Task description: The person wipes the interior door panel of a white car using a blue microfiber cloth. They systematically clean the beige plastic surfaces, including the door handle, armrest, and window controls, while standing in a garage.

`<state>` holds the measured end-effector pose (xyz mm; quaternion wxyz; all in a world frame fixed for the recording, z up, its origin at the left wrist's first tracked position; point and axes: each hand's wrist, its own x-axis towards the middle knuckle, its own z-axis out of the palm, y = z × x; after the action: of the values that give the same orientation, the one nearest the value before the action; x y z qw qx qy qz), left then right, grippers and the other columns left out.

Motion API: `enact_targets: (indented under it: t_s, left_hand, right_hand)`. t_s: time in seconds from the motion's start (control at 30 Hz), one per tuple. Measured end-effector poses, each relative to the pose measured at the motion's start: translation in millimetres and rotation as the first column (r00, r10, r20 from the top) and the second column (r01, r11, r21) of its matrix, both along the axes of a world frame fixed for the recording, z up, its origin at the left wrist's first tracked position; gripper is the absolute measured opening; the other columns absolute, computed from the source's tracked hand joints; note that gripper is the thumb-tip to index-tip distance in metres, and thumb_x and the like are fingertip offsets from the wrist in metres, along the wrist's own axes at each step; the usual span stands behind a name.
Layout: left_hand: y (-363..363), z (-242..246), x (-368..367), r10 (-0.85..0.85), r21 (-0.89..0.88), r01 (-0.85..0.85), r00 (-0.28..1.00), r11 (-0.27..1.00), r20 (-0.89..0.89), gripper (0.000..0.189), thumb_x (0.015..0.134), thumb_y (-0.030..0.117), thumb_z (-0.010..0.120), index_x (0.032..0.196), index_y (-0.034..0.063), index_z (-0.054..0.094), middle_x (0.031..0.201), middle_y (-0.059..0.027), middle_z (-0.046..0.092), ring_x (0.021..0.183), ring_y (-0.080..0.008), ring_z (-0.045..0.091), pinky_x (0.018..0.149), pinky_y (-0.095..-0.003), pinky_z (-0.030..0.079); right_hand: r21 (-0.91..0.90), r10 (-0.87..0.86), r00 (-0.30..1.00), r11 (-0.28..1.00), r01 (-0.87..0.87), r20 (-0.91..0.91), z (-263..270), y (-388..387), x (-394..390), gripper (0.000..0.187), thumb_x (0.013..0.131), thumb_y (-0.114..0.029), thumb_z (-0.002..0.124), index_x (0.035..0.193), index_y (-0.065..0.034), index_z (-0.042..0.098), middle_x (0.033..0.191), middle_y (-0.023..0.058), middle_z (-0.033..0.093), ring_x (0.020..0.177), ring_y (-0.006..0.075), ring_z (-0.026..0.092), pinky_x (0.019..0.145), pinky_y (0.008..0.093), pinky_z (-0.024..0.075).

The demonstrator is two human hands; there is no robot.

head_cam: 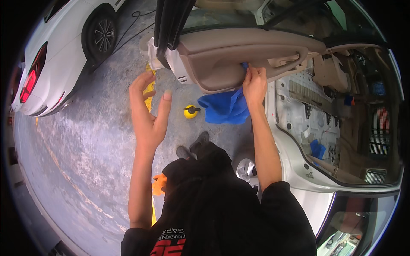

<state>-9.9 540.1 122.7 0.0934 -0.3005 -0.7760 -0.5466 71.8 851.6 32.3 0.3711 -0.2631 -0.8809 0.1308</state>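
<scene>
My right hand grips a blue microfibre cloth. One bit of the cloth shows at the fingertips, against the beige inner trim panel of an open car door. The rest hangs below the panel, beside my wrist. My left hand is raised left of the door edge, its thumb and fingers apart and nothing in it. Beneath, on the floor, stands a yellow bottle with a black top, seen from above.
The stripped car interior lies to the right, with another blue cloth on its bare metal floor. At upper left is a white car; a black cable runs near its wheel. An orange cloth shows beside my clothing.
</scene>
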Motion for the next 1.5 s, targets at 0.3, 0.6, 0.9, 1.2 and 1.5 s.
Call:
enact_targets:
  t_s: [0.3, 0.6, 0.9, 1.2, 1.5]
  left_hand:
    - [-54.6, -100.2, 60.2, -0.042, -0.177, 0.11, 0.936, 0.978, 0.351, 0.048, 0.1, 0.014, 0.072, 0.142, 0.0047, 0.053, 0.144, -0.0158, 0.058, 0.129, -0.032, 0.062, 0.099, -0.0444, 0.054]
    - [-63.5, -148.0, 95.6, -0.032, -0.224, 0.162, 0.871, 0.961, 0.491, 0.042, 0.101, 0.014, 0.071, 0.138, 0.0016, 0.055, 0.14, -0.0161, 0.06, 0.128, -0.0317, 0.063, 0.097, -0.0436, 0.056]
    - [-57.2, -165.7, 88.3, -0.053, -0.209, 0.193, 0.843, 0.959, 0.535, 0.043, 0.101, 0.016, 0.071, 0.138, 0.0012, 0.055, 0.139, -0.0173, 0.061, 0.127, -0.0336, 0.063, 0.096, -0.0449, 0.055]
    - [-83.5, -167.6, 78.2, -0.024, -0.286, 0.224, 0.823, 0.932, 0.567, 0.045, 0.102, 0.015, 0.07, 0.141, 0.0017, 0.054, 0.144, -0.018, 0.06, 0.13, -0.0336, 0.063, 0.097, -0.0434, 0.057]
    - [-87.8, -166.3, 67.9, -0.056, -0.267, 0.246, 0.824, 0.932, 0.564, 0.041, 0.103, 0.016, 0.07, 0.139, 0.0005, 0.056, 0.14, -0.0192, 0.062, 0.128, -0.0335, 0.064, 0.096, -0.0426, 0.058]
  right_hand:
    - [0.075, 0.125, 0.992, 0.989, -0.125, 0.006, 7.6, 5.6, -4.3, 0.023, 0.099, -0.007, 0.068, 0.117, -0.0111, 0.082, 0.102, 0.0173, 0.064, 0.085, 0.0412, 0.07, 0.074, 0.0518, 0.0597]
    - [-0.667, -0.192, 0.852, 0.712, -0.22, -0.487, 4.8, -137.7, -55.8, 0.027, 0.105, -0.012, 0.063, 0.12, 0.0085, 0.071, 0.123, 0.0264, 0.071, 0.11, 0.0429, 0.071, 0.098, 0.0457, 0.0545]
    - [-0.727, -0.309, 0.795, 0.649, -0.225, -0.522, -0.7, -143.6, -61.8, 0.027, 0.108, -0.014, 0.065, 0.123, 0.0082, 0.069, 0.127, 0.0204, 0.073, 0.116, 0.0253, 0.068, 0.105, 0.0384, 0.0501]
    - [-0.628, -0.342, 0.782, 0.774, -0.079, -0.52, -5.7, -155.3, -65.6, 0.019, 0.107, -0.01, 0.066, 0.116, 0.0054, 0.072, 0.116, 0.0131, 0.073, 0.106, 0.0176, 0.067, 0.095, 0.0348, 0.053]
    - [-0.663, -0.381, 0.66, 0.709, -0.242, -0.648, 23.4, -180.9, -73.7, 0.022, 0.106, -0.01, 0.066, 0.123, 0.0044, 0.066, 0.118, 0.019, 0.07, 0.11, 0.033, 0.069, 0.1, 0.0421, 0.0513]
